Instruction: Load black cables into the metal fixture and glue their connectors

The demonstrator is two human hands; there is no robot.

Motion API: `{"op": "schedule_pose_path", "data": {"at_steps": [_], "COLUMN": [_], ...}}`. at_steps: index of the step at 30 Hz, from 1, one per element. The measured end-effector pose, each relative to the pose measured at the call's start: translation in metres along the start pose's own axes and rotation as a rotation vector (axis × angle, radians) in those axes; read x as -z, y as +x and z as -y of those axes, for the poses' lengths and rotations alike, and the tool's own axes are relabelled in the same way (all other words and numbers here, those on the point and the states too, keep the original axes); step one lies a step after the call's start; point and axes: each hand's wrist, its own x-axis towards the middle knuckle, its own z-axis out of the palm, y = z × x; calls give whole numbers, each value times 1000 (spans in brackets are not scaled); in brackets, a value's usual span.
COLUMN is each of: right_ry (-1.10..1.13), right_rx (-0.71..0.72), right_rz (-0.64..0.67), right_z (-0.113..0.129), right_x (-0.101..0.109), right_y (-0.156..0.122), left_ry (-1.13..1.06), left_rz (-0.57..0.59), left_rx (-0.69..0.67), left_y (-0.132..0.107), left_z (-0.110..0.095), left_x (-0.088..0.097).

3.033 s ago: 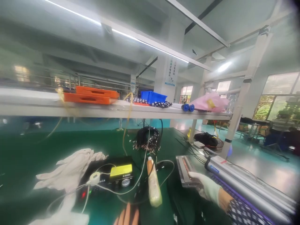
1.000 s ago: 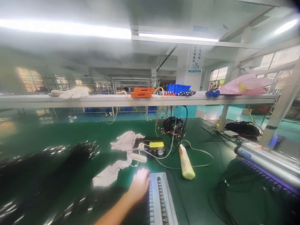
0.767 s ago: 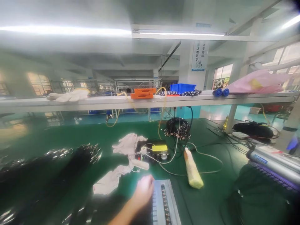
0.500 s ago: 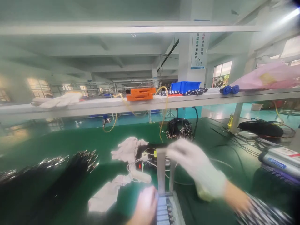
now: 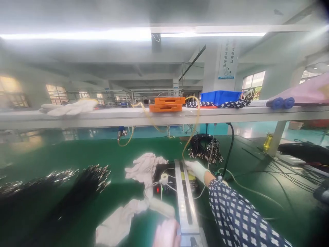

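Observation:
A long metal fixture point(image 5: 183, 202) with two parallel bars runs away from me over the green table. My right hand point(image 5: 196, 170), in a white glove, has its fingers closed at the far end of the bars. My bare left hand point(image 5: 167, 234) is curled against the left side of the fixture's near end; the bottom edge cuts it off and it is slightly blurred. Under and behind the bars sits a black control box point(image 5: 160, 171) with a red light. A white cable and a pale rounded handle point(image 5: 161, 207) lie left of the bars.
Crumpled white cloths point(image 5: 114, 223) lie to the left, with bundles of black cables point(image 5: 84, 185) beyond. A coiled cable bundle point(image 5: 204, 147) is at the back. The raised shelf point(image 5: 115, 118) crosses ahead, bearing an orange case point(image 5: 167, 104) and a blue bin point(image 5: 219, 97).
My right hand has moved away from me and slightly left, to the far bar end. The bars now cover the row of grey-blue blocks seen earlier. The view has turned a little left.

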Motion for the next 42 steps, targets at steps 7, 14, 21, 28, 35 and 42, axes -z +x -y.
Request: {"op": "schedule_pose_path", "data": {"at_steps": [7,14,21,28,35,42], "right_ry": [-2,-79,-198,-338,-442,-477], "right_rx": [59,-55,74,125,144,141], "right_rz": [56,-102,-39,-91,3,18], "right_z": [-49,-127,-133,-139,-145,-142], "right_x": [9,22,20,13,15,15], "right_y": [-132,-253,-256,-257,-261,-261], "left_ry": [-37,253,169,-50,-193,-162], "left_rz": [107,86,256,551,409,408], "left_rx": [-57,51,-64,114,73,51], "left_y": [-73,-130,-115,-104,-97,-109], "left_z": [28,74,65,63,37,47], "left_x": [52,93,97,113,132,121]}}
